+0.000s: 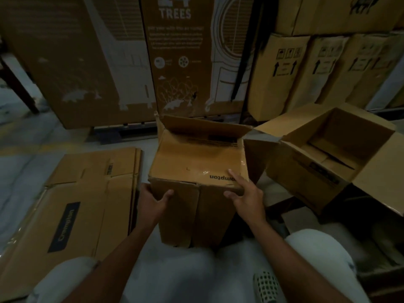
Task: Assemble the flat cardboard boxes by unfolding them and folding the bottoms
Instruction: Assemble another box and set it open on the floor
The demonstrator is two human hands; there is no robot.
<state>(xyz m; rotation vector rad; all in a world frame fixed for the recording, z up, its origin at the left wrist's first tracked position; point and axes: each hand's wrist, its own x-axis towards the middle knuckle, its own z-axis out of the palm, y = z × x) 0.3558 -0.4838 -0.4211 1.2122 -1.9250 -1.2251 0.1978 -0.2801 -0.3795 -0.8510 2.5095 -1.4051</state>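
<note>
- Cardboard sheets, a flat stack (87, 200) of unfolded boxes, lie on the floor at the lower left of the frame, just beside the person's left forearm; a dark label with pale lettering faces up.
- Behind it, tall printed cartons (135, 57) fill the upper left and centre, one reading "TREES".
- The left hand (154, 199) grips the near left corner of the centre box (196, 167), thumb on the front face, fingers curled round the side.
- That box stands in the middle of the frame between the person's knees, a folded flap facing up, its far flap raised.
- The right hand (244, 193) holds the near right edge, index finger stretched flat on top, thumb against the front.
- An open box (328, 158) sits at the right, tilted, close to the centre box.
- Stacked cartons (306, 71) with arrow marks line the upper right.
</note>
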